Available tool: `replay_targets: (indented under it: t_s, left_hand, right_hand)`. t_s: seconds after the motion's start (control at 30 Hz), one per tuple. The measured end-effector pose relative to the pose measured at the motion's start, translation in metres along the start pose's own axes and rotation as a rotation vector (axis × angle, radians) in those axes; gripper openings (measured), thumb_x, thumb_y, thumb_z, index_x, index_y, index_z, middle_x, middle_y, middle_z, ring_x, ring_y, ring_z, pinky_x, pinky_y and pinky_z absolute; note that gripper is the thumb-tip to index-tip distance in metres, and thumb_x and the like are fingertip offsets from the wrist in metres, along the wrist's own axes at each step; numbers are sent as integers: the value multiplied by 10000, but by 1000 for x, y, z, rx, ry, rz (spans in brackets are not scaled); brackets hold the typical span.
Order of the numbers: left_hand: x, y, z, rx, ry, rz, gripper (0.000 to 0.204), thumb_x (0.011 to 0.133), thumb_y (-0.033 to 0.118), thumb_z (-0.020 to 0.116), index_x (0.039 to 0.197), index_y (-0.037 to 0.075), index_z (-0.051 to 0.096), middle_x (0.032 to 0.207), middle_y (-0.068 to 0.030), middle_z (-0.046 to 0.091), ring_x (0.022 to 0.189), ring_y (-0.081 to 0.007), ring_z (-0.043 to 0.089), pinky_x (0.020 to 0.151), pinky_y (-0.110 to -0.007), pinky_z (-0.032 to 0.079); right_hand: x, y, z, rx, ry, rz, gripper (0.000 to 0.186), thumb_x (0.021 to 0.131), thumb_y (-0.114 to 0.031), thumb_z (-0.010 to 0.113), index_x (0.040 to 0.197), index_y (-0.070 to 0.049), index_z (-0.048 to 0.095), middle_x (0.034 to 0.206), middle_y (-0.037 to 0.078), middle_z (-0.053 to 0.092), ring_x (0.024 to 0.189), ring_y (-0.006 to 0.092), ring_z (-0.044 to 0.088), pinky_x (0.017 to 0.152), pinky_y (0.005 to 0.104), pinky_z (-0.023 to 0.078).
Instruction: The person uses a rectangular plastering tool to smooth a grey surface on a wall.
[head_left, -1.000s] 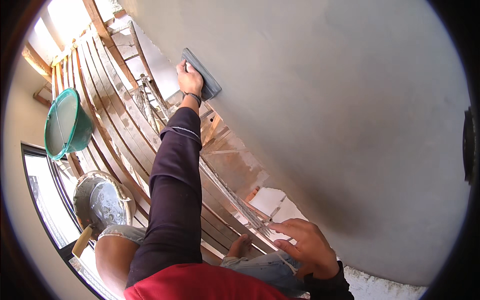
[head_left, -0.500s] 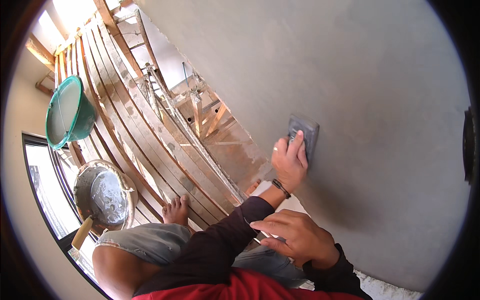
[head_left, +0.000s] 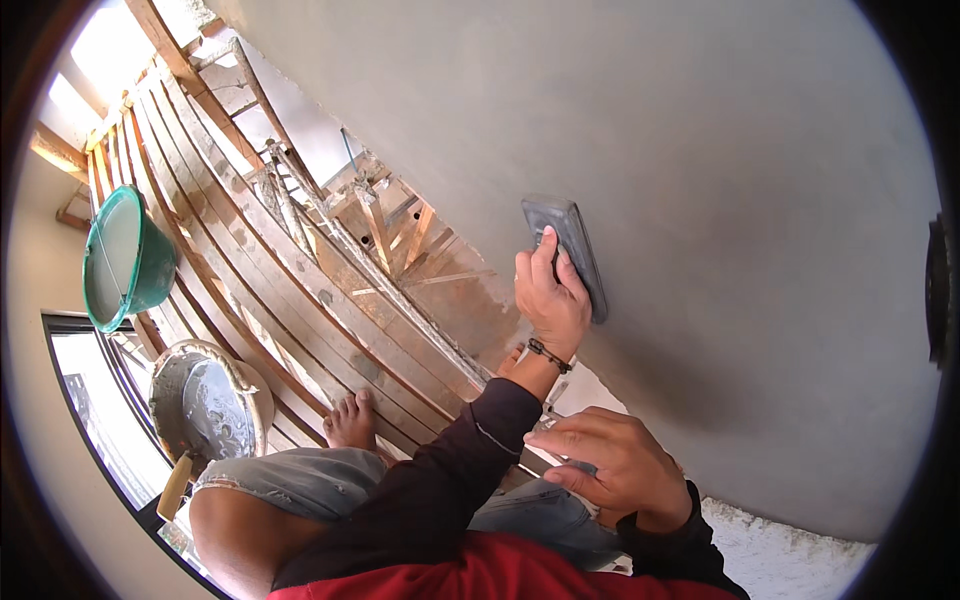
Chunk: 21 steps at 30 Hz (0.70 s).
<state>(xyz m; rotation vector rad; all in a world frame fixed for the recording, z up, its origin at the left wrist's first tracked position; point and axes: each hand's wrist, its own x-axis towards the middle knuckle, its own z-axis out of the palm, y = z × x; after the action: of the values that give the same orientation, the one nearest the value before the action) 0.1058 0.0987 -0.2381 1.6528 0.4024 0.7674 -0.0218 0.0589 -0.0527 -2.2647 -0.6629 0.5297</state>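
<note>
My left hand (head_left: 552,298), with a dark bracelet at its wrist, grips a dark grey rectangular plastering float (head_left: 586,262). The float lies against the grey plastered wall (head_left: 760,180), long side slanting, and my fingers cover its handle. Lower down, close to my body, my right hand (head_left: 615,465) is curled with thumb and fingers near each other. A small greyish bit shows between them, but most of whatever it holds is hidden.
I am on a scaffold of wooden planks (head_left: 250,250), one bare foot (head_left: 350,420) showing. At left stand a green bucket (head_left: 150,265) of cloudy water and a mortar-smeared bucket (head_left: 255,400) with a wooden-handled tool (head_left: 175,487). A metal frame (head_left: 400,300) borders the planks; beyond is a drop.
My left hand has moved the float up and left along the wall, and the float has turned. My right hand has shifted slightly right. The view has tilted a little.
</note>
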Motion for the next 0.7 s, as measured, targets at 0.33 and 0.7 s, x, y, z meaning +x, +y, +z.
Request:
replay_targets:
  t_s: [0.33,0.7]
  left_hand:
    - [158,-12,-11,73,221,98,357,1002,131,559,1338,23,605,1044,-180,642,935,-354,643,819,-437,506]
    - [178,-39,-8,63,233,35,342,993,141,574,1317,42,625,1115,-176,666,1025,-360,639,907,-438,501]
  right_hand:
    - [-13,-8,-3,-23,19,70,377,904,-340,751,1201,-109,742,1028,110,736,922,314,690,828,401,557]
    - [-5,-10,-6,-38,12,27,373,902,-338,751,1200,-115,740,1028,110,735,903,308,690,813,396,557]
